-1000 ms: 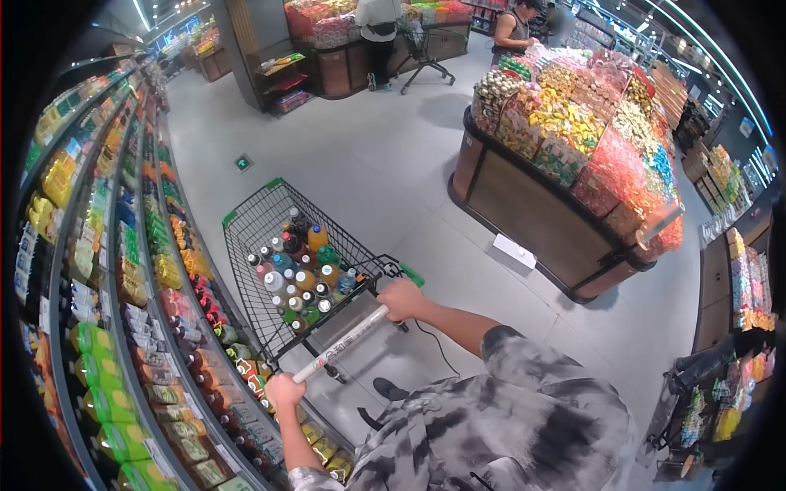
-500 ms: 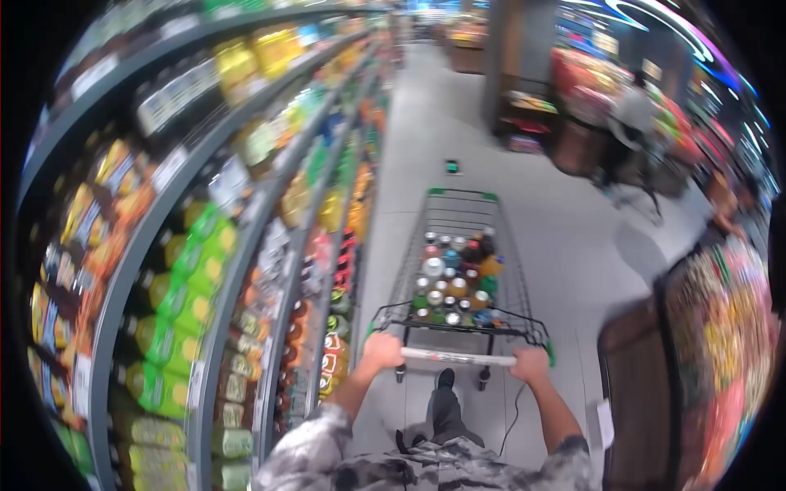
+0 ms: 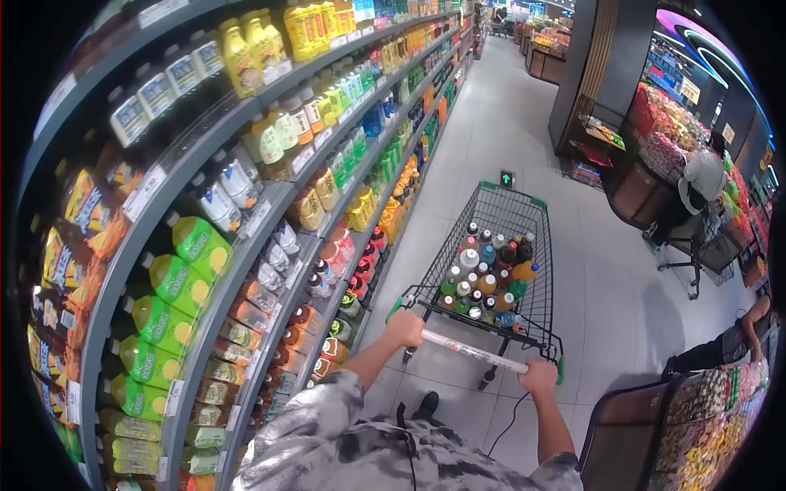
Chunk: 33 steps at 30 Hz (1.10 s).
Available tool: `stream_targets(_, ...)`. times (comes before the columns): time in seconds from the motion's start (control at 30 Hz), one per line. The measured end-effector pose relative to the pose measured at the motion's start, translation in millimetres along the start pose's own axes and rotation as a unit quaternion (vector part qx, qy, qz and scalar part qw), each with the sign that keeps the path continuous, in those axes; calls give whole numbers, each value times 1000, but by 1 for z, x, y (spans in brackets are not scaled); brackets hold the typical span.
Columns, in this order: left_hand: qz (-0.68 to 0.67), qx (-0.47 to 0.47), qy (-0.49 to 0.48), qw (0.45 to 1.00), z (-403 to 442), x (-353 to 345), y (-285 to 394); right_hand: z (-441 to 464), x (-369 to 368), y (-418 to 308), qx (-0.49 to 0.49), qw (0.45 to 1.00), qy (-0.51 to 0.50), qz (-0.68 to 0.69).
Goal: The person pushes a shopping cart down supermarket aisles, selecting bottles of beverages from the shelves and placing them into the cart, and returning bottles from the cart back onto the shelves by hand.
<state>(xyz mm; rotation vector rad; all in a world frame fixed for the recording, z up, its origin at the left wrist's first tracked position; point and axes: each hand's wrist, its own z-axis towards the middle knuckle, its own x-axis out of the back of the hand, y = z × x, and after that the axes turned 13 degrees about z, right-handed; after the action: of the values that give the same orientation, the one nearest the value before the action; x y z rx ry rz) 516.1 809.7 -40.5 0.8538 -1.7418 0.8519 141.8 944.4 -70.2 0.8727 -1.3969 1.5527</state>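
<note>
My left hand (image 3: 404, 330) is wrapped round the left end of a pale shopping cart handle (image 3: 475, 352). Round the handle's right end my right hand (image 3: 539, 375) is closed too. The wire shopping cart (image 3: 536, 245) with green corner pieces stands ahead of me. Inside its basket several drink bottles (image 3: 487, 282) stand close together, most showing white or dark caps. A thin black cable hangs near my right wrist.
Long drink shelves (image 3: 270, 209) run along my left, close to the cart. A pillar (image 3: 577, 82) rises ahead on the right. A person (image 3: 702, 180) with a cart stands by a produce display; another crouches (image 3: 729, 335) near a bin of packaged goods (image 3: 712, 425).
The view has swung left and sharpened, so the cart now sits tilted and further right in it. The cart has come closer to the green-arrow floor marker. Both hands keep their hold.
</note>
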Motion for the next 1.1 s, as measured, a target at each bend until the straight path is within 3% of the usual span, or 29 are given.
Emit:
stream_targets(0.17, 4, -14, -58, 998, 50, 23, 6, 61, 7, 32, -13, 1000, -22, 5)
stream_targets(0.5, 10, 4, 20, 1000, 162, 39, -19, 188, 2, 77, 15, 999, -42, -2)
stream_targets(0.73, -16, 13, 17, 1000, 250, 62, -56, 291, -7, 91, -4, 998, -56, -12)
stream_targets(0.77, -25, -2, 61, 998, 263, 54, -64, 305, -10, 92, -4, 998, -58, 1)
stream_targets(1.03, -16, 6, 3, 1000, 365, 80, -108, 425, -24, 112, 24, 998, -50, 18)
stream_targets(1.1, -27, 19, 47, 998, 392, 80, -120, 457, -27, 116, 28, 998, -50, 9)
